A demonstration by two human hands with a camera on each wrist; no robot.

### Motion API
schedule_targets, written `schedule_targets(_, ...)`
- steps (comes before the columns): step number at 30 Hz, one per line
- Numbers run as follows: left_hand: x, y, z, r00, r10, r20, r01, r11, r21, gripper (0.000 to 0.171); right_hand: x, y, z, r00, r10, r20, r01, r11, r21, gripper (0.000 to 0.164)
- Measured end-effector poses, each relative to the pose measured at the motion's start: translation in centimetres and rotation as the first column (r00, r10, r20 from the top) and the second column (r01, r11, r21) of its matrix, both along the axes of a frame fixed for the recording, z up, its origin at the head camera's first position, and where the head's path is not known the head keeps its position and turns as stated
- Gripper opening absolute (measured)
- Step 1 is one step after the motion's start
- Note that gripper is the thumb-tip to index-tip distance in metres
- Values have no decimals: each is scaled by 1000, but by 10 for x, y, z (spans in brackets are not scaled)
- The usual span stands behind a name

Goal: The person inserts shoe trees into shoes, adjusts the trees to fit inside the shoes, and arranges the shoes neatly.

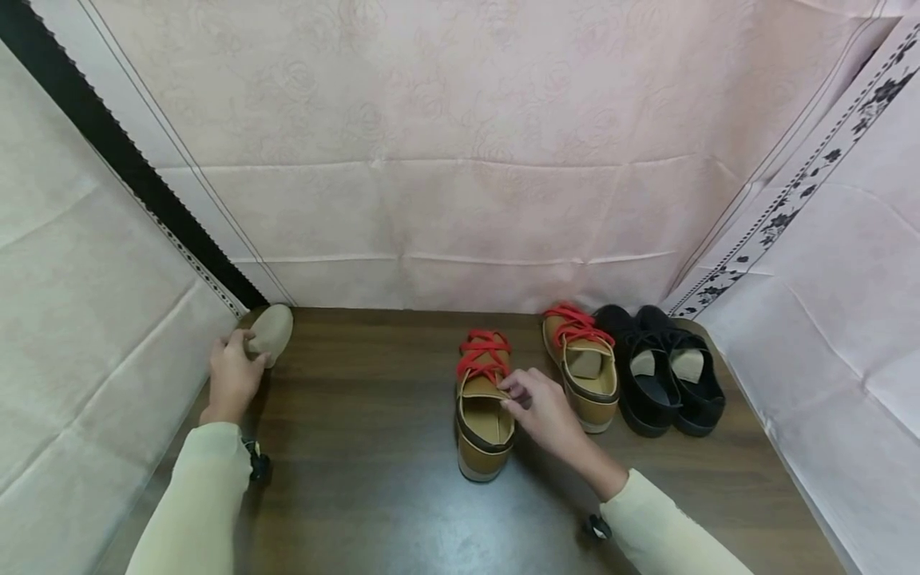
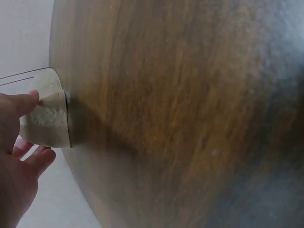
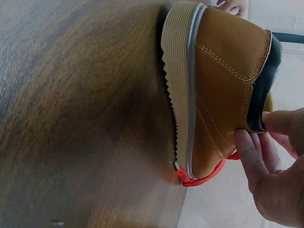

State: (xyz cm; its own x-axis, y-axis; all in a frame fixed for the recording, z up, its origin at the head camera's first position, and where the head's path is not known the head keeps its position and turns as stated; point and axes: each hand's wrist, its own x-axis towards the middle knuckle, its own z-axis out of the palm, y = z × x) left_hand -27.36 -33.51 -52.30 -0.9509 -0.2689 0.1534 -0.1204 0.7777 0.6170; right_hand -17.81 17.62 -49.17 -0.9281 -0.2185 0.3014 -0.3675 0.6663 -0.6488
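Note:
At the far left corner of the wooden surface, my left hand (image 1: 233, 377) holds a beige rounded shoe insert (image 1: 274, 332). In the left wrist view, the thumb lies on one face of the insert (image 2: 45, 116) and the fingers curl behind it. My right hand (image 1: 544, 411) pinches the side of the collar of a tan shoe (image 1: 480, 465) with red laces (image 1: 483, 355). The right wrist view has this shoe (image 3: 221, 66) side-on, with thumb and fingers gripping its dark padded rim (image 3: 266, 76). The shoe's inside shows no insert.
Right of the held shoe stands its tan mate (image 1: 596, 411), with red laces and a beige insert inside. Beside that is a pair of black shoes (image 1: 650, 419), also with beige inserts. Pale cloth (image 1: 431, 200) hangs behind, and cloth covers both sides.

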Motion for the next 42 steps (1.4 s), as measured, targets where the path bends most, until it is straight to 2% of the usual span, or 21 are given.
schedule_targets(7,1,-1,-5,1000,12,-14,-12,1000,7,49,0,0,-2,1000,11,7,-11,1000,-12,25)
schedule_targets(19,4,0,-1,998,67,-1,-67,997,31,49,-1,-1,-2,1000,20,3,-20,1000,-11,25)
schedule_targets(25,7,1,0,997,68,-33,-67,997,38,47,-1,0,-1,1000,13,5,-13,1000,-3,25)
schedule_targets(34,13,10,1,988,62,-145,-59,998,24,45,-1,0,-3,1000,6,-10,-6,1000,0,25)
schedule_targets(42,19,24,8,990,58,-130,-52,998,43,46,-1,1,-2,1000,6,-31,-6,1000,1,26)
